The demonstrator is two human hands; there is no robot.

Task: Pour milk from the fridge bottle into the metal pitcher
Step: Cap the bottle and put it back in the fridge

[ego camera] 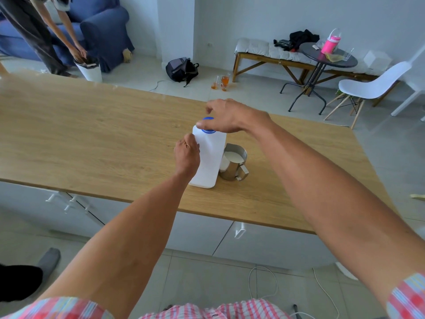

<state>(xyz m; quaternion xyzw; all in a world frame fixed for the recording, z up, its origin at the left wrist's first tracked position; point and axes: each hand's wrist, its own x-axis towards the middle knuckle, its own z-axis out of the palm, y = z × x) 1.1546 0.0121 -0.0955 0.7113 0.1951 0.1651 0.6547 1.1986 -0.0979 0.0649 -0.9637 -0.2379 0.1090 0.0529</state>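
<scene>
A: Milk bottle point(208, 157) is standing mid-counter point(92, 139), our left hand point(186, 155) wrapped around its side, right hand point(227, 118) pinching the blue cap point(208, 125) on top

B: yep, and our metal pitcher point(233, 163) sits touching it at 3 o'clock, milk showing inside

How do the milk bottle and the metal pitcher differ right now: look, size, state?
The milk bottle is white plastic; the metal pitcher is shiny steel. The bottle stands clearly taller than the pitcher. The bottle has its blue cap on top under the right hand, with the left hand gripping its side; the pitcher is open-topped, shows milk inside, and no hand touches it. Both stand upright, side by side on the wooden counter.
</scene>
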